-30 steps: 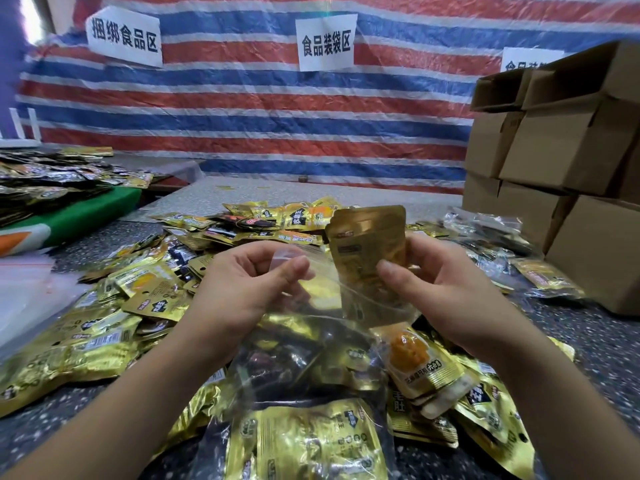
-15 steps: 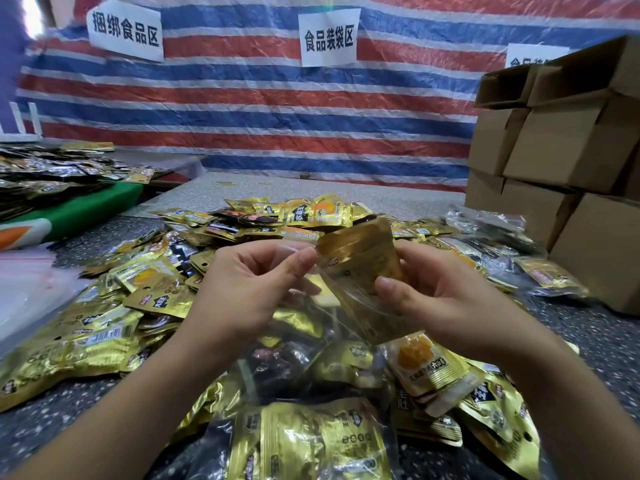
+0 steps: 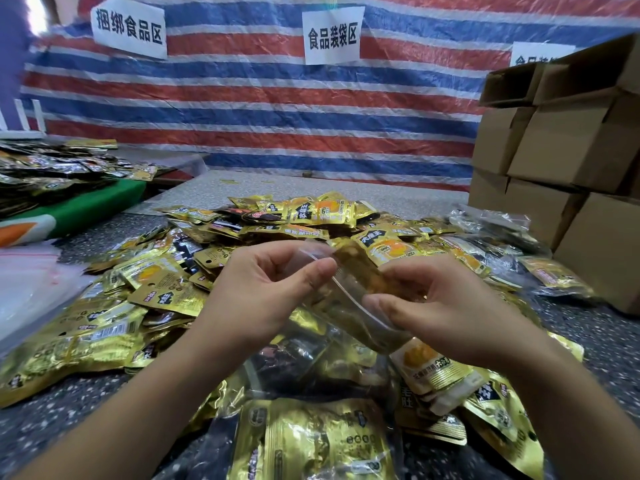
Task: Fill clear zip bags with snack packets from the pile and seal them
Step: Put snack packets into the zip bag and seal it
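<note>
Nearest the camera, a clear zip bag (image 3: 322, 441) already loaded with gold foil snack packets is seen lying on the dark speckled table (image 3: 52, 410); its printing is too blurred to be read. Above it, the open mouth of the bag is held up between both hands. The rim is pinched by the left hand (image 3: 263, 289) between thumb and curled forefinger, while the opposite edge is pinched by the right hand (image 3: 446, 306), whose fingers are likewise curled. A gold packet (image 3: 356, 268) is shown tilted and partly inside the mouth, apparently pressed by the right fingers, though the contact is obscured by the plastic. Just below the right hand, a packet with an orange picture (image 3: 433, 368) bears Chinese characters that cannot be made out with confidence. Beyond the hands, the pile of snack packets (image 3: 294, 216) is spread across the table, gold and black. A stack of empty clear bags (image 3: 31, 282) lies at the left. Cardboard boxes (image 3: 568, 150) are stacked at the right. On the striped tarpaulin (image 3: 259, 105) behind, paper signs read 捆绑食品区 (image 3: 129, 28) and 食品装袋区 (image 3: 332, 36).
</note>
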